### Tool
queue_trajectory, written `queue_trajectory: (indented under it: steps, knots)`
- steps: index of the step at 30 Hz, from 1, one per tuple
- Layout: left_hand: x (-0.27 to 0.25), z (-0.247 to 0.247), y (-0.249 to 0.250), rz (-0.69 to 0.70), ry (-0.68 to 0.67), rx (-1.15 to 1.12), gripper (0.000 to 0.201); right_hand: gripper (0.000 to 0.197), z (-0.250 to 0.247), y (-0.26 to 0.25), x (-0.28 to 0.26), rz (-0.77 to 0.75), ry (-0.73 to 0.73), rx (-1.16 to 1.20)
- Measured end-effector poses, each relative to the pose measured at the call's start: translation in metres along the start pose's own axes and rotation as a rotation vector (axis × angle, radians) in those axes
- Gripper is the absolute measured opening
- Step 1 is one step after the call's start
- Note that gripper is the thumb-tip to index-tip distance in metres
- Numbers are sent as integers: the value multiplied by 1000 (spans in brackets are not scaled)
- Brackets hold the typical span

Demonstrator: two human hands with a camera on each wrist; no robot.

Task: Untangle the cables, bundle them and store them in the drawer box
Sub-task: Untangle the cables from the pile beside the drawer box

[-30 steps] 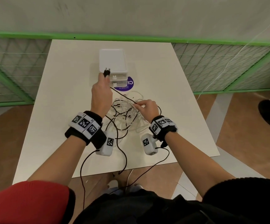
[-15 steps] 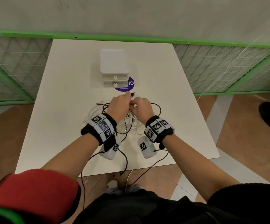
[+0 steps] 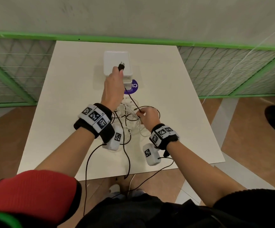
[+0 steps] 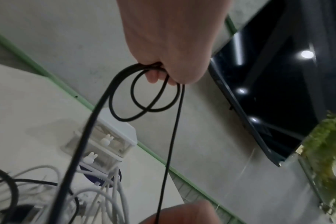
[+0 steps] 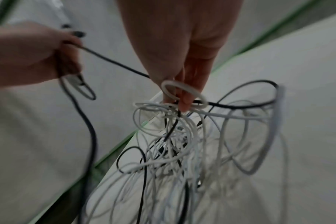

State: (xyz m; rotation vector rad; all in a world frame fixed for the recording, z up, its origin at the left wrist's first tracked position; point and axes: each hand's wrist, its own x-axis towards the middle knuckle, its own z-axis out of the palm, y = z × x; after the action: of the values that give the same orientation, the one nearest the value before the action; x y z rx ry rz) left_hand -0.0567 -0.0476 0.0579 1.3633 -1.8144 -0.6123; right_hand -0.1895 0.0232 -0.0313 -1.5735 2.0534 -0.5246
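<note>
A tangle of white and black cables (image 3: 130,116) (image 5: 182,144) lies on the white table (image 3: 67,104) between my hands. My left hand (image 3: 112,89) (image 4: 169,45) is raised and grips small loops of a black cable (image 4: 144,94), its plug (image 3: 121,66) sticking up above the fist. That black cable (image 3: 132,100) runs taut down to my right hand (image 3: 148,115) (image 5: 182,63), which pinches it at the tangle, with a white loop (image 5: 184,92) round its fingertips. The white two-drawer box (image 3: 117,63) (image 4: 105,142) stands behind, both drawers pushed in.
A purple round sticker (image 3: 132,87) lies in front of the drawer box. Green mesh fencing (image 3: 224,71) borders the table at the back and sides. The wrist cameras' black leads (image 3: 126,158) hang over the table's near edge.
My left hand went from beside the right hand at the tangle up and away toward the drawer box, drawing the black cable taut. The right hand stayed at the tangle.
</note>
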Motion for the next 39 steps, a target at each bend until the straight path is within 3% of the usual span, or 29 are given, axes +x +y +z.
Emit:
queue_trajectory:
  steps: [6,10,12,14,18,21,27,32,35,39]
  knots:
    - [-9,0,-20,-98,85,-35,28,25,-11,5,8,-22,48,-103]
    - [-15,-6,-43,-183,-28,297,27,29,-13,8,7,-23,68,-180]
    - [-14,-2,-45,-46,-16,424,26,30,-11,4,7,-47,43,-262]
    - [-17,8,-31,110,-63,374,29,29,-9,-8,7,-126,62,-299]
    - [-37,36,-14,316,-334,469,19,22,-14,-37,5,-220,112,-198]
    - [-36,37,-21,231,-330,460,19,18,-18,-38,7,-173,145,-62]
    - [-32,35,-15,194,-271,272,20,19,-7,-28,-2,-104,215,134]
    - [-24,34,-15,-6,-175,87,24,28,-2,-24,-9,-110,244,126]
    - [-18,28,-7,-109,-105,-55,29,30,6,-21,-10,-74,176,15]
    - [-10,15,6,-133,10,-165,26,29,11,-6,-7,27,124,-44]
